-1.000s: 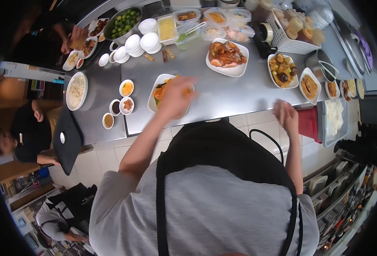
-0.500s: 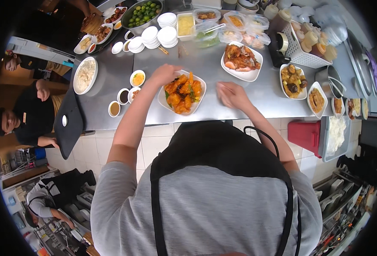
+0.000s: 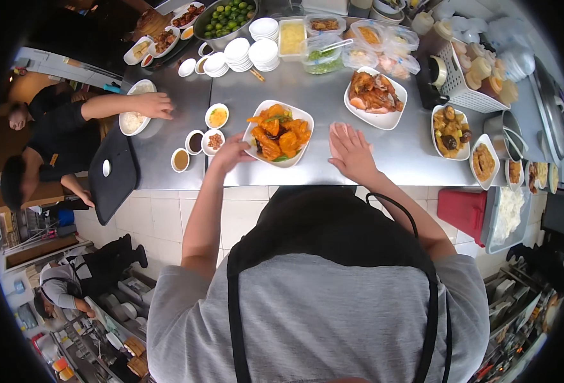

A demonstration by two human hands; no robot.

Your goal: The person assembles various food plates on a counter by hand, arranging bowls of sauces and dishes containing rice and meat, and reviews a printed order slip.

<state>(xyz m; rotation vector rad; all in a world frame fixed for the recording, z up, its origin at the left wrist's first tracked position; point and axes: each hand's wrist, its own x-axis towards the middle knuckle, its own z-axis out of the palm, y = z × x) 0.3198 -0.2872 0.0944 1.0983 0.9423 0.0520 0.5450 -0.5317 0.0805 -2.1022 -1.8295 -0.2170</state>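
A white squarish plate [image 3: 248, 135] of orange-glazed fried pieces with green bits [image 3: 280, 135] stands near the front of the steel table. My left hand [image 3: 233, 153] grips its lower left rim, fingers partly hidden at the edge. To the right of the plate, my right hand [image 3: 352, 150] lies flat with its fingers stretched out, apart from the plate. Beyond it sits a white dish [image 3: 389, 121] of browned roast chicken [image 3: 372, 91]. Small sauce cups, one holding peanuts [image 3: 213, 142], stand beside my left hand.
At left, a co-worker's hand [image 3: 157, 105] reaches over an oval bowl of rice [image 3: 130, 124]; a black tray [image 3: 112, 179] is held below. White saucer stacks [image 3: 237, 52], a bowl of green limes [image 3: 227, 22] and bagged food line the back. Filled dishes [image 3: 451, 131] stand at right.
My left hand has moved from the plate's far left edge down to its near left rim. The plate sits slightly turned. My right hand has flattened. The co-worker's arm now extends over the rice.
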